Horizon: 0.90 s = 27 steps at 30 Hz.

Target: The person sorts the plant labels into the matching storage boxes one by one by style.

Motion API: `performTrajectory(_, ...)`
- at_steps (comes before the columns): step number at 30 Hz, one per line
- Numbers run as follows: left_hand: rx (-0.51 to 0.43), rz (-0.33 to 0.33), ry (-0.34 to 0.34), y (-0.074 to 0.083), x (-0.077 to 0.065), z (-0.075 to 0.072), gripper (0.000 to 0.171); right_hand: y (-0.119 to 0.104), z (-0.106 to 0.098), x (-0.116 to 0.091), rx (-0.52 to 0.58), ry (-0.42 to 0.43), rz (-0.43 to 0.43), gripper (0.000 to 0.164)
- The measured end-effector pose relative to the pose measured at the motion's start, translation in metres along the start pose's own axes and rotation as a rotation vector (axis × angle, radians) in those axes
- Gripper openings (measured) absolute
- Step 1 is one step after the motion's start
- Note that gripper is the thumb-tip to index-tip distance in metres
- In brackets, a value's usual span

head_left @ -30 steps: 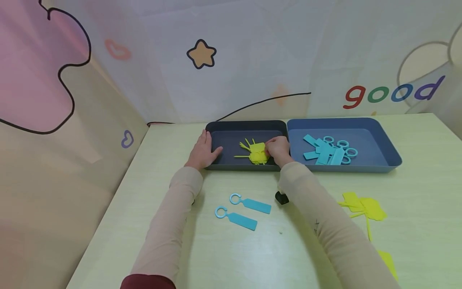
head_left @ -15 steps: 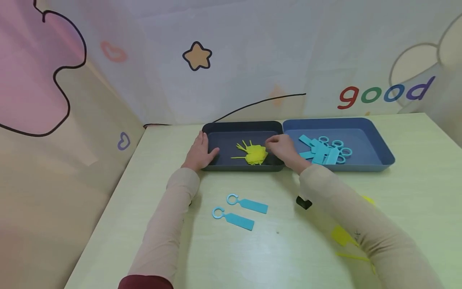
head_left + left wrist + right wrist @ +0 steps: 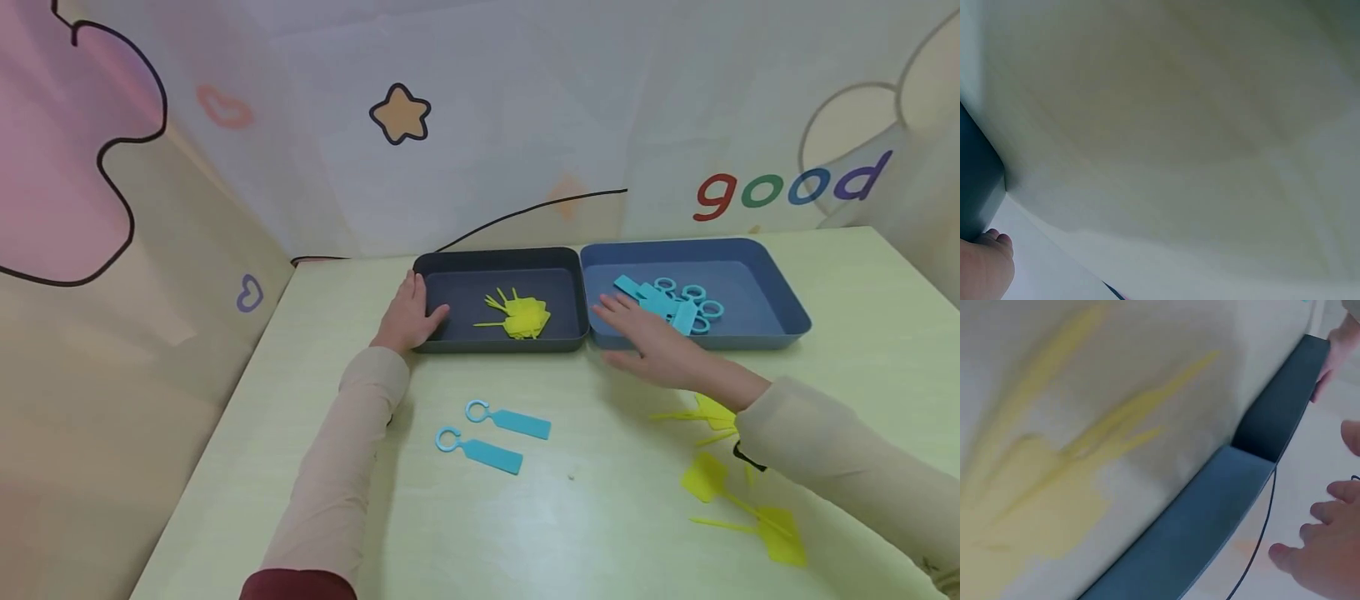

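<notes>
My left hand (image 3: 405, 315) rests on the left end of the dark tray (image 3: 501, 344), fingers along its outer side and thumb at the front rim. A pile of yellow tags (image 3: 525, 317) with thin stems lies in that tray. My right hand (image 3: 660, 343) hovers over the front edge of the blue tray (image 3: 750, 342), fingers straight and holding nothing. Blue ring-ended tags (image 3: 684, 317) lie heaped in the blue tray, partly hidden by this hand. In the right wrist view the right fingers (image 3: 1325, 512) are spread above the trays' edges.
Two blue tags (image 3: 491, 456) with ring ends lie on the table in front of the dark tray. Several yellow tags (image 3: 780, 533) are scattered at the right, some partly under the right sleeve (image 3: 832, 467). A printed cloth (image 3: 510, 125) stands behind the trays.
My right hand has left the yellow pile, moved right and toward me, and its fingers have straightened. The left hand stays at the dark tray. The view has shifted slightly.
</notes>
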<state>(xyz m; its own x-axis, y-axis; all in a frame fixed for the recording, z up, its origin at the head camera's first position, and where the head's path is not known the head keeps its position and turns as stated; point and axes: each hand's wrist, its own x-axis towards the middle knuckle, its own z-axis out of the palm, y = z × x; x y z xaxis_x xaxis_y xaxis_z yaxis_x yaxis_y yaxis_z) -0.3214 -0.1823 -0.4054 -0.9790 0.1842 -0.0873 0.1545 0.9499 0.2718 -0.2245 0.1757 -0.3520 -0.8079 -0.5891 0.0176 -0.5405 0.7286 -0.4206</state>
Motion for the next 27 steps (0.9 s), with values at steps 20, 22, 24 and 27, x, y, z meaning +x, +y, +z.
performTrajectory(20, -0.004, -0.007, -0.006, -0.001, 0.001, 0.0, 0.081, 0.059, -0.006, -0.097, 0.033, -0.232, 0.163, 0.071)
performTrajectory(22, -0.006, -0.007, -0.006, -0.001, 0.001, 0.0, 0.081, 0.064, -0.007, -0.101, 0.013, -0.242, 0.192, 0.071)
performTrajectory(24, -0.008, -0.007, -0.008, -0.001, 0.001, 0.0, 0.081, 0.069, -0.007, -0.105, -0.028, -0.246, 0.203, 0.071)
performTrajectory(27, -0.007, -0.01, -0.011, -0.001, 0.001, 0.001, 0.081, 0.073, -0.008, -0.108, -0.089, -0.246, 0.219, 0.067)
